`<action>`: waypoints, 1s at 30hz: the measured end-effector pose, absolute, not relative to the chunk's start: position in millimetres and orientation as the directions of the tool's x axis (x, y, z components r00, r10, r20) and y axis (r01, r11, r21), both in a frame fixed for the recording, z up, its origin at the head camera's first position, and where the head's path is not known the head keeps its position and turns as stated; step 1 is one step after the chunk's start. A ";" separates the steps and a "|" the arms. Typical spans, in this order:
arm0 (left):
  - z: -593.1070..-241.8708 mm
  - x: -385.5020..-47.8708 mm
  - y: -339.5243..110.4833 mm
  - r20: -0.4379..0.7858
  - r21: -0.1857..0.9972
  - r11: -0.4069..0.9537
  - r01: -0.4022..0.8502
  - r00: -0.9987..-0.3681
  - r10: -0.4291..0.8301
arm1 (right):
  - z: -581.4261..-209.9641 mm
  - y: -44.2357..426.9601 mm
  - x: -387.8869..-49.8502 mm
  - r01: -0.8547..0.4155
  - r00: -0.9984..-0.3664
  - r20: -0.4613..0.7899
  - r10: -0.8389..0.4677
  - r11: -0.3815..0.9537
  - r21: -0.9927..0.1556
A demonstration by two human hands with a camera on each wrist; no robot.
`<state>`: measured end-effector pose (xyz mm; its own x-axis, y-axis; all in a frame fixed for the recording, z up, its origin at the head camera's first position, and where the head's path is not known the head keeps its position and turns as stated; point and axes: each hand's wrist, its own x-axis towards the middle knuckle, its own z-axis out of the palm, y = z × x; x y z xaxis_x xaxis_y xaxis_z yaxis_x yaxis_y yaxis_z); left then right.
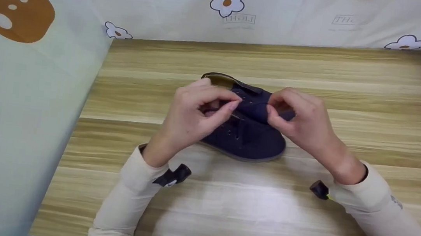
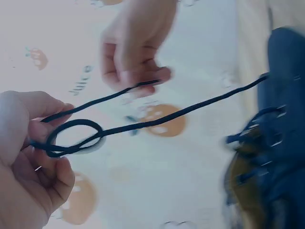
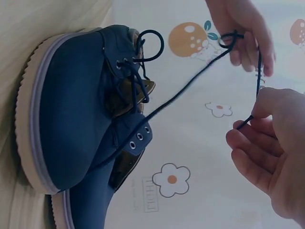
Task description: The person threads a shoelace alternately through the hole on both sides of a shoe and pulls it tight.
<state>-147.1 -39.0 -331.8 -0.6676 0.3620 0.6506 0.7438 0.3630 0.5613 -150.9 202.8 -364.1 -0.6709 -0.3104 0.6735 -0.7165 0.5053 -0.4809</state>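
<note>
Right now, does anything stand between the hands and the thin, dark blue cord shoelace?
Nothing visible does: the left hand and the right hand each hold the shoelace directly, at separate places along it.

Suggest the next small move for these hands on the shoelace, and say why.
Probably, the right hand should gently draw the lace end away: it pinches that end, while the left hand holds an open loop that would likely tighten.

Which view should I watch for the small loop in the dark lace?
The left wrist view: the loop is large and open there, at the left hand. The right wrist view shows it smaller, by the same hand; in the head view I can't make it out.
</note>
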 end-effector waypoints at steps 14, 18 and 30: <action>-354.2 -168.6 -30.1 0.101 0.681 0.597 0.424 -0.862 0.496 | -385.3 191.0 -174.1 -0.798 -0.602 0.566 -0.563 0.443 -0.408; -367.2 -179.5 -18.2 0.062 0.777 0.526 0.345 -0.874 0.482 | -389.5 188.6 -177.4 -0.781 -0.624 0.545 -0.559 0.455 -0.427; -375.4 -184.7 -8.3 0.198 0.572 0.717 0.398 -0.916 0.350 | -402.0 192.2 -190.1 -0.669 -0.740 0.430 -0.517 0.501 -0.549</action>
